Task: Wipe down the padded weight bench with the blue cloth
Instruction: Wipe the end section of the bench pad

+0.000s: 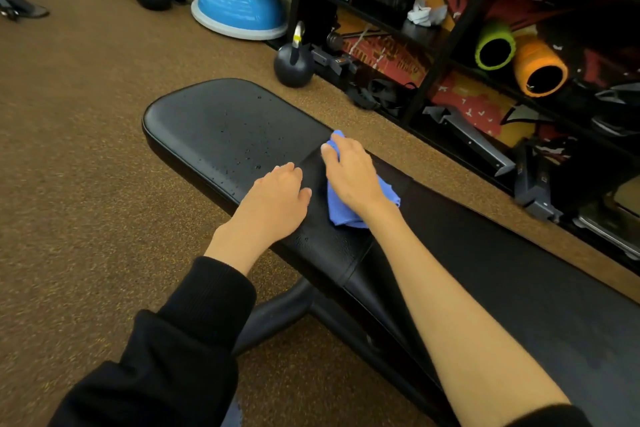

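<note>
Left hand (277, 199) rests flat and empty by the bench's (221, 125) near edge at mid-frame; right hand (353, 177) curls over the blue cloth (343, 213) beside it. Open floor (79, 163) lies frame-left.

Crumpled blue cloth (341, 208) on black droplet-speckled padded bench (221, 128).

- The black padded surface (214, 121) stands on a brown speckled floor (86, 149).
- Water droplets (242, 146) dot its wide far end.
- A bunched blue cloth (341, 208) lies on it, gripped under the right hand (353, 173).
- The left hand (277, 198) rests flat just beside the cloth.
</note>
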The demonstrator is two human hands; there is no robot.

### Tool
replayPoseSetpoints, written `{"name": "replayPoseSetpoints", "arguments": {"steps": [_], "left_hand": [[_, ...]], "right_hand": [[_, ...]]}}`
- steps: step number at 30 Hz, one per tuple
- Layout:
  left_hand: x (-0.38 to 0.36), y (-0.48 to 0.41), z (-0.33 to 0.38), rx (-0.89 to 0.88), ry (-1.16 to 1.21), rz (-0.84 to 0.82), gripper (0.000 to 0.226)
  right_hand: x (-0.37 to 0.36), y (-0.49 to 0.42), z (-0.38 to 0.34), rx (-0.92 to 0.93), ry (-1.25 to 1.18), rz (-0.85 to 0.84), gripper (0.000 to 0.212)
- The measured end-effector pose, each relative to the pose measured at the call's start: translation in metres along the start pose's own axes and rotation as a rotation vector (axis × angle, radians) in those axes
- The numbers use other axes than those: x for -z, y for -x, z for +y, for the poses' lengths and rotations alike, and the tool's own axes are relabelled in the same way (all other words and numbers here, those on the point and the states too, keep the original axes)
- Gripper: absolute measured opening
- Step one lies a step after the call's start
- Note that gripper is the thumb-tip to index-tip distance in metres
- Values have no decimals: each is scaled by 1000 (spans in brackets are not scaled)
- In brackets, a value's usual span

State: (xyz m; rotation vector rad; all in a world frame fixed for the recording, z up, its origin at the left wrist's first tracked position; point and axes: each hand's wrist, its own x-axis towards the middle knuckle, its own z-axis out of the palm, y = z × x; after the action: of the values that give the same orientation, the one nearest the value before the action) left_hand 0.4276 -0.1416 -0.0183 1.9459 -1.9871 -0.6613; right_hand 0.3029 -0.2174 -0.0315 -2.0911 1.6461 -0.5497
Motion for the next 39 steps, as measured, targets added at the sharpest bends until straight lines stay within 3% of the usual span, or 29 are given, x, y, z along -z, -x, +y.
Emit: {"name": "replayPoseSetpoints", "arguments": {"steps": [6,10,14,24,30,34,37,39], "left_hand": [[-13,-6,21,-81,209,246,49],[-25,-4,32,-123,146,260,50],[-37,-7,36,-98,59,202,64],[-58,-69,86,128,-214,251,65],[-71,-71,71,-211,-214,297,51],[-69,-34,43,-483,-284,253,59],[-61,-13,11,-542,-426,303,54],[-53,-14,0,-482,-501,341,52]], "right_hand": [[27,46,-1,-56,-338,90,41],[48,65,44,-100,-154,251,41],[43,79,88,-153,146,139,45],[40,79,88,-143,143,235,41],[39,78,84,-124,124,294,38],[38,78,85,-148,119,278,39],[38,78,86,-154,115,272,40],[38,79,86,-155,113,270,40]]}}
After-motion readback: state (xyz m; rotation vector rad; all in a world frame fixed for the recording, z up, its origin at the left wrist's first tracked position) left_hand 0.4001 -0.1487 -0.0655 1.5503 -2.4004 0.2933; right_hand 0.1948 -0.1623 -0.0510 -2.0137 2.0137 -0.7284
